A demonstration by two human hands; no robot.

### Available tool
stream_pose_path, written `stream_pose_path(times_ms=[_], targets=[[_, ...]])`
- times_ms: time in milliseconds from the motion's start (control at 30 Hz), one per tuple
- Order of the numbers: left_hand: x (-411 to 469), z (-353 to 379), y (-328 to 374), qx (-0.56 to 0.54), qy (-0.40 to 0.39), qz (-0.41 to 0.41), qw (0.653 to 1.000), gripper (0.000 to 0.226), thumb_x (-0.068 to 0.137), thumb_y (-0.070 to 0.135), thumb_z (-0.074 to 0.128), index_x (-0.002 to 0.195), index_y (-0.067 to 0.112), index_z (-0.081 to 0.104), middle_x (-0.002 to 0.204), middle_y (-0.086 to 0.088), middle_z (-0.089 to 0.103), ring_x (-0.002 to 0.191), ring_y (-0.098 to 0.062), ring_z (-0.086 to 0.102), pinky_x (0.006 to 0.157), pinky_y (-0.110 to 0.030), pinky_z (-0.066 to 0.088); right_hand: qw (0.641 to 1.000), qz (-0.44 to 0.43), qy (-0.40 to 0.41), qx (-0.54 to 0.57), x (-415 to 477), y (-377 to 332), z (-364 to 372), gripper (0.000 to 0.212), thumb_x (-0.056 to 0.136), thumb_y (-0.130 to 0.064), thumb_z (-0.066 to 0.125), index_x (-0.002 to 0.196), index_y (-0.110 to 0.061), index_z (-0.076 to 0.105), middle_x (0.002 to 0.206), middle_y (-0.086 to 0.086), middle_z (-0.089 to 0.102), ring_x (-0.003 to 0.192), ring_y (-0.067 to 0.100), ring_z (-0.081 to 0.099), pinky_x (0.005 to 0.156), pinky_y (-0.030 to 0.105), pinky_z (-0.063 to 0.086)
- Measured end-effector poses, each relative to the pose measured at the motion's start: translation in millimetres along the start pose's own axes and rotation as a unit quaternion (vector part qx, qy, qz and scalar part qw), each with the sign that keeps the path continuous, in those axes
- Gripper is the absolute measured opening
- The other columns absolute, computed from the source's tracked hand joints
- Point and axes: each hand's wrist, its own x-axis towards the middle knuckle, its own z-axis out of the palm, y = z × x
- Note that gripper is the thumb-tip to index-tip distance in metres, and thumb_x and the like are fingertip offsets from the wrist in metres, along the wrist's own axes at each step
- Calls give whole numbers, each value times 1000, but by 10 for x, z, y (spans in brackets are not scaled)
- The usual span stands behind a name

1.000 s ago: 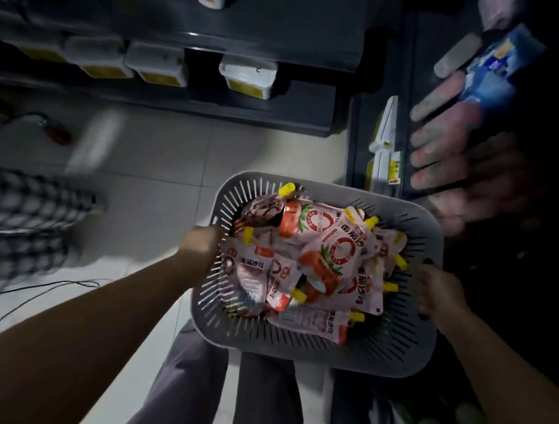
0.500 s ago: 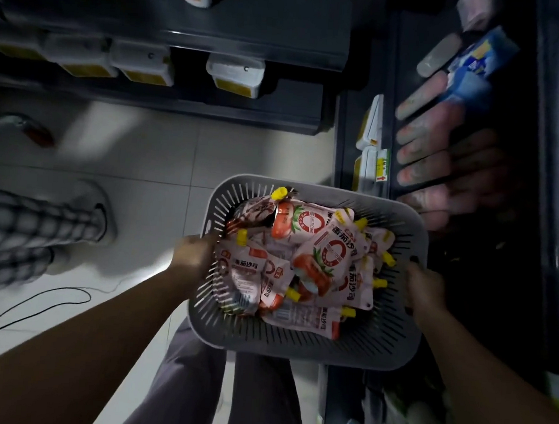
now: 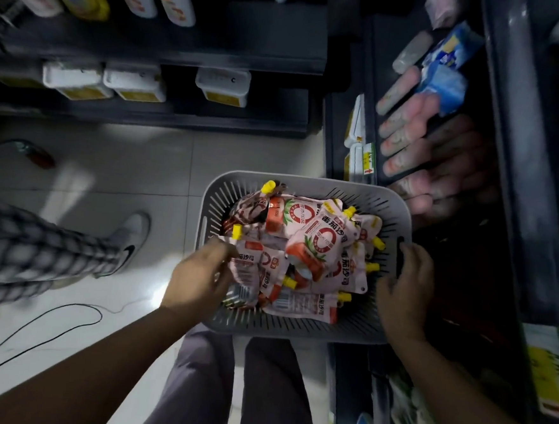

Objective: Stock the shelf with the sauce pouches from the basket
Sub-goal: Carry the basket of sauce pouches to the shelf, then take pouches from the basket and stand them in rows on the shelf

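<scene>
A grey slotted basket (image 3: pixel 296 325) is in front of me, above my legs. It is heaped with several pink-and-white sauce pouches (image 3: pixel 319 241) with yellow caps. My left hand (image 3: pixel 197 275) reaches over the basket's left rim, its fingers curled on the edge of the leftmost pouch (image 3: pixel 246 269). My right hand (image 3: pixel 402 286) grips the basket's right rim beside the handle slot. The dark shelf (image 3: pixel 506 161) stands to the right, with pink tube packs (image 3: pixel 407 121) lined up on it.
Another person's leg in checked trousers and a white shoe (image 3: pixel 130 238) stands on the tiled floor at left. A black cable (image 3: pixel 49 321) loops across the floor. White tubs (image 3: pixel 135 81) sit on the far shelf. Blue packs (image 3: pixel 446 74) lie on the right shelf.
My left hand has left the basket's left rim and moved in onto the pouches. The right hand still holds the right rim. The other person's foot has stepped closer.
</scene>
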Motion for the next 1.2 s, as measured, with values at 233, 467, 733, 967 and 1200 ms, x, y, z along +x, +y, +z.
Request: stream_pose_path(times_ms=[233,467,733,967,1200], targets=[[133,417,-26,-113,-108,-330,931,36,86,22,56,119,6,54,112,-16,65,96,-33,61,72,-30,41,924,190,-192,270,-103,-342,318,36,89,-10,57,124,-9,49,121,8,53,109,22,53,82,32,48],[211,701,-71,-274,-72,-425,860,52,82,9,65,129,0,44,109,-16,62,96,-31,61,76,-31,47,689,438,-282,503,-8,-312,553,45,90,-32,58,128,-9,49,113,18,57,106,31,59,97,42,49],[247,917,-150,-278,-39,-431,857,75,64,12,82,127,6,42,122,-15,60,111,-32,58,94,-44,49,697,422,-285,505,14,-352,716,9,87,-20,64,90,-11,63,81,7,67,65,16,61,56,26,50],[174,956,-165,-167,-46,-347,922,81,64,11,82,133,5,40,128,-17,52,116,-34,53,94,-35,44,702,398,-292,513,-32,-210,705,4,89,-15,58,87,-14,61,63,0,58,51,10,45,44,20,38],[157,864,-194,-58,-62,-249,965,64,72,14,72,128,7,43,116,-18,63,105,-36,58,86,-38,49,660,408,-251,579,-61,-51,674,19,88,-9,49,103,-15,59,102,10,65,101,25,60,77,37,56]])
